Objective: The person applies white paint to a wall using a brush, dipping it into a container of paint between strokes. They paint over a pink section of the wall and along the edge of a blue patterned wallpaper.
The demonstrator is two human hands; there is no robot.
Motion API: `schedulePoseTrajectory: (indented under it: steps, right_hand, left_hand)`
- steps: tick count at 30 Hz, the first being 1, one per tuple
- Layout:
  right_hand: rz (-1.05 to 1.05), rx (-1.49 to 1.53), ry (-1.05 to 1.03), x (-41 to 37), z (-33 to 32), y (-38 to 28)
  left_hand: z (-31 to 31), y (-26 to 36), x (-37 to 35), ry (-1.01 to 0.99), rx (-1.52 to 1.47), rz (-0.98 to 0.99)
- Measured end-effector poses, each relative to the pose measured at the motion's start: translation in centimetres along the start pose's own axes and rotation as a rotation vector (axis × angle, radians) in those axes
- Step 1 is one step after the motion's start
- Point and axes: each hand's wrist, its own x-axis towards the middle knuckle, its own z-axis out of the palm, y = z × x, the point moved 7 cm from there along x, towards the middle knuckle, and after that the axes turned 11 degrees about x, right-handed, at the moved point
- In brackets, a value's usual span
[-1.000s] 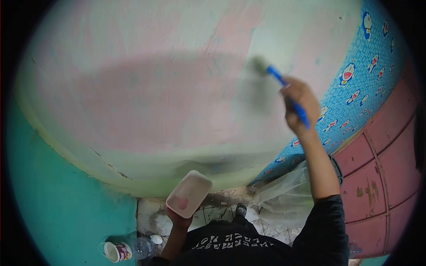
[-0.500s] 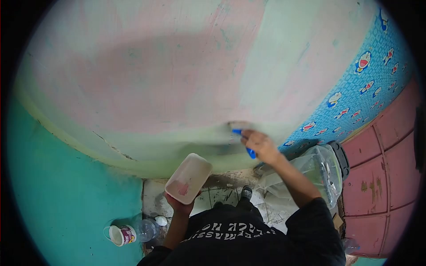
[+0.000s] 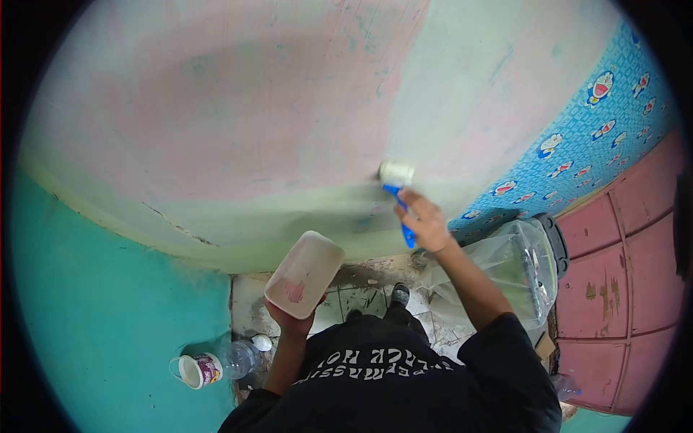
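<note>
My right hand (image 3: 427, 220) is closed round the blue handle of a small paint roller (image 3: 397, 172). Its pale head is against the wall (image 3: 289, 130), near where a faded pink patch meets a light green band. My left hand (image 3: 291, 317) grips a pale rectangular tub (image 3: 307, 270) from below by its near end, tilted toward me. A smear of pink shows on the tub's inner floor. The tub is in front of the wall's lower edge, left of the roller.
Blue cartoon-patterned wallpaper (image 3: 556, 166) covers the wall's right part. A large plastic-wrapped container (image 3: 520, 267) with a grey rim stands beside pink panels (image 3: 592, 289). At lower left are a small bucket (image 3: 200, 370) and a clear bottle (image 3: 240, 359) near a teal wall (image 3: 108, 303).
The roller has moved up the wall with my right hand, and its pale head now shows more clearly. My left hand still holds the tub in nearly the same place.
</note>
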Motion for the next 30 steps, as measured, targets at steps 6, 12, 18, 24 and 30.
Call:
schedulePoseTrajectory:
  steps: [6, 12, 18, 24, 30]
  right_hand:
    - [0.009, 0.126, -0.255, 0.0, 0.7, 0.0]
    - [-0.244, -0.076, 0.232, 12.8, -13.3, -0.7]
    - [-0.059, -0.098, 0.348, 10.5, -10.7, 0.1]
    - [0.069, 0.088, -0.189, -1.5, 1.7, -0.4]
    - [-0.009, 0.103, -0.209, 5.3, -4.3, 0.7]
  left_hand:
    - [-0.6, -1.6, 0.2, -0.009, -0.440, -0.169]
    - [0.2, -3.6, 1.0, -0.262, -0.918, -0.347]
    - [-1.3, -2.8, 1.1, -0.182, 0.032, 0.011]
    - [-1.1, -2.3, 0.6, -0.095, -0.212, -0.122]
    - [-1.4, -1.1, 0.7, -0.087, 0.061, 0.004]
